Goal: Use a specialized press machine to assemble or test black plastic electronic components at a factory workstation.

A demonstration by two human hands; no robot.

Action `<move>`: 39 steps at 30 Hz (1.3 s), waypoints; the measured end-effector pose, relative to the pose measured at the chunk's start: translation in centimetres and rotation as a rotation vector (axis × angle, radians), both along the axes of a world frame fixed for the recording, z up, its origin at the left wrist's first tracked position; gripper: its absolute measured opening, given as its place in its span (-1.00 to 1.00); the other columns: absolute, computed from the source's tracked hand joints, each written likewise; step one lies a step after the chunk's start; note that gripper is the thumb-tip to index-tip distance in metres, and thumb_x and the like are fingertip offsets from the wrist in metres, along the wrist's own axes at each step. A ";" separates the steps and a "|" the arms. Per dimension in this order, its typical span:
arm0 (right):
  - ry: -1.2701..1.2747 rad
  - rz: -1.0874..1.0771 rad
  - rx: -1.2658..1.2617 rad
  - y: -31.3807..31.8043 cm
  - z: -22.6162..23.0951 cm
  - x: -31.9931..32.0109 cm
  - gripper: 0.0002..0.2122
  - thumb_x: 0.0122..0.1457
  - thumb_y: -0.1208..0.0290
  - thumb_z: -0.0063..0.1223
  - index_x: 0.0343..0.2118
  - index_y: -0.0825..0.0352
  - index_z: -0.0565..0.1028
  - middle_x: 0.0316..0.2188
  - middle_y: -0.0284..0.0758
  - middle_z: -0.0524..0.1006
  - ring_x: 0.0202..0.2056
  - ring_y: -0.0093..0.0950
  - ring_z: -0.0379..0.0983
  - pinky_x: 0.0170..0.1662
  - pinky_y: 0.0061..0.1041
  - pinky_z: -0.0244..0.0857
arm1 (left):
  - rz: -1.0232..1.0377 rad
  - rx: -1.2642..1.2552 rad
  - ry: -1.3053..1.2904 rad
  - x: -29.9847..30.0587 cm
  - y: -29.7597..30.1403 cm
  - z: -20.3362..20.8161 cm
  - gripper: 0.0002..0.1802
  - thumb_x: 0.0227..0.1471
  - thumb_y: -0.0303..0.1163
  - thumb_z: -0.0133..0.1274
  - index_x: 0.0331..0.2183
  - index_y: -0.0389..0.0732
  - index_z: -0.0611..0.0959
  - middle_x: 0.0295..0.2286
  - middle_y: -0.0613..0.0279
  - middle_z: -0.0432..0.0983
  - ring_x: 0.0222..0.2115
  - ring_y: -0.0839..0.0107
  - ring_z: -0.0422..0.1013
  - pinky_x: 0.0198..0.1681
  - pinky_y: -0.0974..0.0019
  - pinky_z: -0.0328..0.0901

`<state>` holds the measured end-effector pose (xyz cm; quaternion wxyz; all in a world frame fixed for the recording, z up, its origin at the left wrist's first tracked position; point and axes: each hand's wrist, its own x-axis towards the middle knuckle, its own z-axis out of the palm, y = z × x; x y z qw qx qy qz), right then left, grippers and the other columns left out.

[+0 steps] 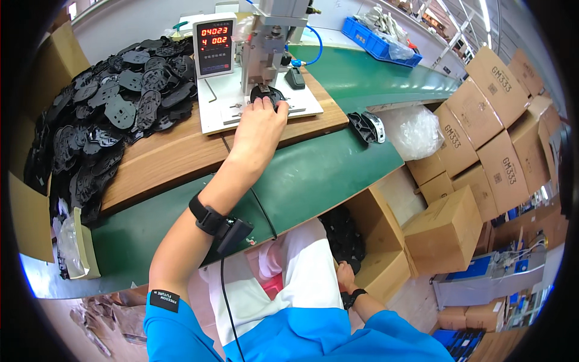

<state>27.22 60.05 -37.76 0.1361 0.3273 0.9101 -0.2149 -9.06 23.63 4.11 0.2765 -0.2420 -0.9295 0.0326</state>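
My left hand (pixel 263 123) reaches up to a metal press (pixel 262 54) on a white base plate. Its fingers and thumb close on the near edge of a black plastic part (pixel 275 95), which lies under the press head. Down to the right of my lap, my right hand (pixel 345 276) is at the near side of an open cardboard box (pixel 383 268). Beside that hand, black plastic parts (pixel 344 235) fill part of the box. Its fingertips are hard to make out against them.
Black flat plastic parts (pixel 123 99) lie heaped left of the press. A counter with a red display (pixel 215 45) stands beside it. A black-and-silver piece (pixel 367 128) rests on the green table (pixel 313 169). Stacked cartons (pixel 476 120) rise at right. A black cable crosses the table.
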 end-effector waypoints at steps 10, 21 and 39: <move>-0.124 0.005 0.035 -0.8 1.6 -0.7 -0.51 0.45 0.17 -0.47 -0.04 0.42 0.54 0.02 0.15 0.58 0.11 0.12 0.48 0.21 -0.01 0.35 | 0.008 0.043 -0.009 -0.2 0.1 -0.6 -0.53 -0.07 -0.52 0.29 -0.07 -0.31 0.57 -0.16 -0.02 0.58 -0.07 0.15 0.55 0.05 0.18 0.45; -0.116 -0.023 0.032 -1.2 2.3 -0.8 -0.53 0.45 0.18 -0.46 -0.06 0.40 0.54 0.02 0.13 0.58 0.12 0.11 0.48 0.21 0.01 0.34 | -0.009 0.079 -0.011 -0.5 -0.2 -0.7 -0.59 -0.05 -0.53 0.26 -0.10 -0.31 0.58 -0.23 0.03 0.60 -0.10 0.18 0.57 0.00 0.19 0.48; 0.857 0.238 -0.343 -6.7 26.2 -6.9 -0.58 0.11 0.63 0.30 0.07 0.35 0.54 0.05 -0.16 0.49 -0.11 -0.35 0.53 -0.11 -0.48 0.49 | -0.298 0.300 0.031 4.7 2.1 4.8 -0.54 0.09 -0.56 0.08 0.07 -0.22 0.53 -0.14 0.06 0.60 -0.10 0.11 0.58 -0.12 0.13 0.55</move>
